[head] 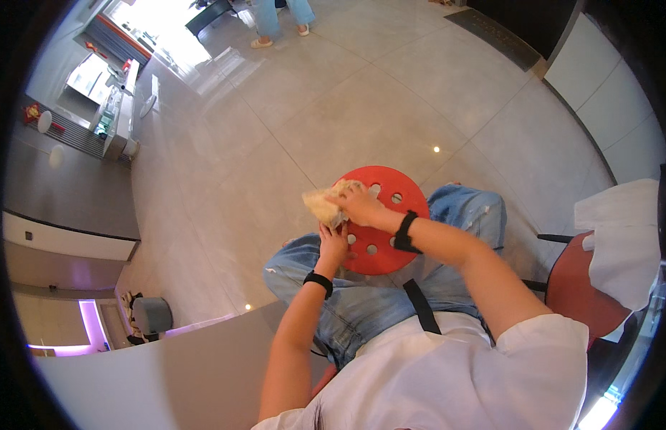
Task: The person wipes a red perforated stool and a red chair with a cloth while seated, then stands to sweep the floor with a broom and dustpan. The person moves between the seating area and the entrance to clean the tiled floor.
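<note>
A crumpled pale yellow item [323,205], soft-looking and possibly a cloth, is held over the left side of a round red stool [378,263] with holes in its seat. My right hand [362,207] grips it from the right, fingers across its upper face. From below, my left hand [333,244] pinches its lower edge, where a greyish part shows. Both wrists wear black bands. The item's far end sticks out past the stool's left rim. Its underside and the left thumb's exact contact are hidden.
The stool stands between my knees in blue jeans [464,215]. At right is a reddish-brown chair [574,290] with white cloth [625,242] over it. A grey pouf [153,315] sits at lower left. Another person's legs [266,19] are at the top, and a doormat [494,37] lies by a dark door.
</note>
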Tool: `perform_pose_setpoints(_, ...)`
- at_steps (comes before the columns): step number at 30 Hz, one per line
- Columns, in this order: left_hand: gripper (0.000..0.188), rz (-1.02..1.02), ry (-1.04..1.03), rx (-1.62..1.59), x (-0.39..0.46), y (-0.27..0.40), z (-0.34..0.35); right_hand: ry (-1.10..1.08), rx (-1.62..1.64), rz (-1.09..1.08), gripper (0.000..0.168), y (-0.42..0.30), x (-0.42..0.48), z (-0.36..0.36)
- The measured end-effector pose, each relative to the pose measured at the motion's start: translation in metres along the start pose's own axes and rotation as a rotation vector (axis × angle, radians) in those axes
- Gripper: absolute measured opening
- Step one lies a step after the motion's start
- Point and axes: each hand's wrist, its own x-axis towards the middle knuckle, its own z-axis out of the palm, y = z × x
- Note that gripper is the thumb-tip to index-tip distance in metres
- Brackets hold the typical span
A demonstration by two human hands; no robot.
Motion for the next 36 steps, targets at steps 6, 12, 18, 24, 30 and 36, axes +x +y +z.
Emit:
perform_pose_setpoints(6,0.106,-0.016,-0.026,-0.049,0.002,0.003,-0.004,-0.103,-0.17,0.037,0.048,0.016,-0.001,0.029)
perform_pose_setpoints(12,0.108,-0.026,-0.025,-0.036,-0.002,0.007,-0.009,-0.151,-0.157,0.258,0.046,0.068,-0.001,0.0)
perform_pose_setpoints(18,0.109,-0.068,-0.061,0.005,0.003,0.012,-0.016,-0.175,-0.09,0.427,0.049,0.124,-0.045,-0.028)
perform_pose_setpoints(24,0.113,-0.135,-0.068,0.015,0.011,0.008,-0.003,-0.291,0.1,0.581,0.056,0.132,-0.099,-0.028)
perform_pose_setpoints(30,0.108,-0.001,0.282,0.099,0.01,0.014,0.015,-0.33,0.389,0.878,0.063,0.11,-0.12,-0.042)
perform_pose_setpoints(36,0.109,0.194,-0.113,0.062,-0.015,0.077,-0.027,0.063,0.557,0.734,0.06,0.135,-0.154,0.006)
